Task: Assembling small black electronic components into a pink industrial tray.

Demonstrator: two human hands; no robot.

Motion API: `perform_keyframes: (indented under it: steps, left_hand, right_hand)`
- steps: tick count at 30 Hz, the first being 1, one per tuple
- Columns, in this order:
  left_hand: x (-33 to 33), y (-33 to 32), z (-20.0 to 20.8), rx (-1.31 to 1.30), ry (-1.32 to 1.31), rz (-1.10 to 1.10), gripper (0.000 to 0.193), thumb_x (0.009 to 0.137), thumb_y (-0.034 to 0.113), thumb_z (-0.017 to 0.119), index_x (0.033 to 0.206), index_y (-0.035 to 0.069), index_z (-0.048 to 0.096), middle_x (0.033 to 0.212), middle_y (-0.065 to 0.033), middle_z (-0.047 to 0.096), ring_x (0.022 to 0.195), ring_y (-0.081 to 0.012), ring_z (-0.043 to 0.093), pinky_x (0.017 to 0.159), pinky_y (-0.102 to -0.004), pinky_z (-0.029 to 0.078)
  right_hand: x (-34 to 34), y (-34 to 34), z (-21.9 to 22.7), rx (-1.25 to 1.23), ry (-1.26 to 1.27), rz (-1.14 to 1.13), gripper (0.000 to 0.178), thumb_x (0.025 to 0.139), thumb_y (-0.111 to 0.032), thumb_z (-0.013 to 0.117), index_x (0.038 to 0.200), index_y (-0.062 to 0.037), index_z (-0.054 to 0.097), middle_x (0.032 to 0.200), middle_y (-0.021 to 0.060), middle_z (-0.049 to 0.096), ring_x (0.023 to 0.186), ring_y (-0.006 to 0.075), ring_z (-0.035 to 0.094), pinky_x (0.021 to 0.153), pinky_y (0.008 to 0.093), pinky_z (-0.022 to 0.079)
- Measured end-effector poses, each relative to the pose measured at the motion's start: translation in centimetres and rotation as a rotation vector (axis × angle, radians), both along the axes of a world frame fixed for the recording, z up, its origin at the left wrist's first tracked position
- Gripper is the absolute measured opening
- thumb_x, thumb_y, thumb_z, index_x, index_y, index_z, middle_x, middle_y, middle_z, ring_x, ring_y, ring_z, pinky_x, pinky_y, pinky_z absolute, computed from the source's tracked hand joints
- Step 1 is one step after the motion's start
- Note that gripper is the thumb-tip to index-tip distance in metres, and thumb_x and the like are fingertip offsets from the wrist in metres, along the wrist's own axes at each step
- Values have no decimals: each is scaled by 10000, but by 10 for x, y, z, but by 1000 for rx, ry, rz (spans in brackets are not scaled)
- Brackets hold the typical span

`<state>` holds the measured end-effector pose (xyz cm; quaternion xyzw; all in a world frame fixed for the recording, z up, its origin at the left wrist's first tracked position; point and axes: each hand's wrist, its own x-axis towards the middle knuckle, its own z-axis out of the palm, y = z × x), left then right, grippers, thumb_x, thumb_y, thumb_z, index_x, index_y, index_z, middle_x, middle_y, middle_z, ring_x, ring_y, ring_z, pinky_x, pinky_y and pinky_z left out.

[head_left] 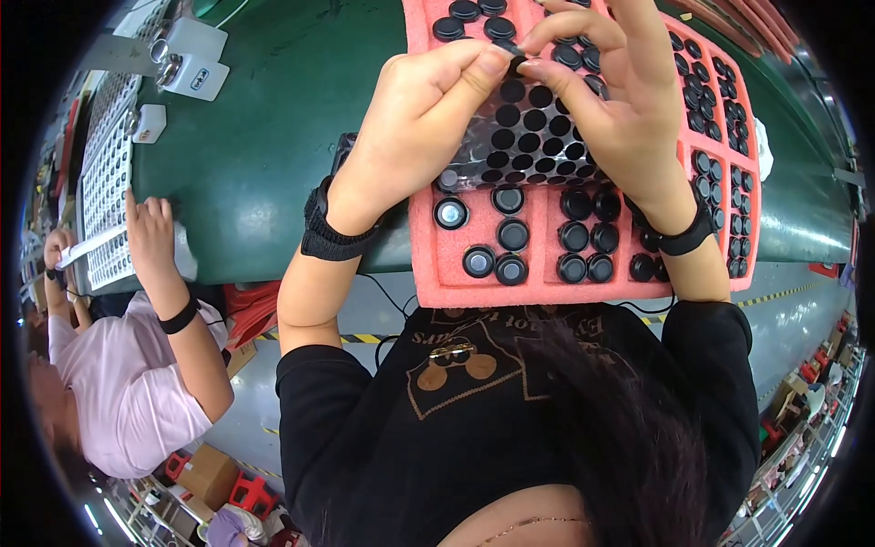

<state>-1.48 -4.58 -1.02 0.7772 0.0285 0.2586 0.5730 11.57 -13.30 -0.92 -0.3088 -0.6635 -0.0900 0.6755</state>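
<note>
My left hand [410, 123] is closed, thumb and forefinger pinched at a small black disc [517, 66]. My right hand [629, 118] meets it there, its thumb and forefinger closing on the same disc while the other fingers stay raised. Fingertips cover most of the disc. Just below them, a clear sheet of black round stickers [529, 141] lies across a pink foam tray [510, 296]. Black round parts [512, 234] sit in the tray's compartments, and one part [450, 213] at the near left has a shiny pale centre.
The tray rests on a green tabletop [246, 137] and overhangs its near edge. To the left, a co-worker's hand [150, 228] is beside a white tray [108, 182] of small parts. White blocks [196, 77] stand at the far left. More pink foam [747, 27] lies at the far right.
</note>
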Motion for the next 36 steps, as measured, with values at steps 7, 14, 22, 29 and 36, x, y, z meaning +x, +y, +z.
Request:
perform_keyframes:
  steps: [7, 14, 22, 29, 36]
  left_hand:
    - [4, -1, 4, -66, 65, -45, 252, 921, 210, 471, 896, 2, 611, 633, 14, 530, 586, -39, 473, 488, -196, 363]
    - [3, 16, -1, -215, 207, -21, 255, 903, 212, 511, 900, -24, 607, 741, 0, 588, 642, -69, 520, 575, -192, 409]
    - [-26, 150, -40, -234, 220, 443, 290, 928, 270, 459, 912, 24, 611, 791, -19, 613, 664, -110, 568, 578, -216, 448]
    - [-51, 158, -7, -200, -340, 887, 188, 884, 69, 459, 949, -67, 571, 789, -92, 591, 706, -166, 582, 545, -277, 496]
    - [-35, 108, 15, -51, -728, 860, 212, 878, 56, 445, 1004, -62, 569, 871, -126, 618, 769, -181, 592, 584, -284, 494]
  right_hand:
    - [10, 8, -10, 156, 65, 162, 720, 676, 183, 592, 1319, 15, 313, 1198, 146, 400, 820, 137, 522, 704, 236, 476]
    - [-34, -49, 23, -649, 187, -127, 751, 681, 167, 611, 1329, 19, 261, 1068, 131, 427, 795, 138, 514, 682, 236, 497]
    - [-59, -52, 37, -646, 611, -27, 833, 696, 138, 630, 1361, -36, 160, 976, 94, 422, 744, 134, 540, 705, 250, 514]
    - [-40, -54, 16, -904, 700, 196, 796, 711, 130, 619, 1354, -66, 194, 963, 70, 402, 768, 125, 563, 712, 246, 509]
    - [-26, -34, -7, -1193, 584, 207, 724, 720, 141, 596, 1330, -85, 276, 962, 62, 381, 769, 122, 567, 703, 228, 497]
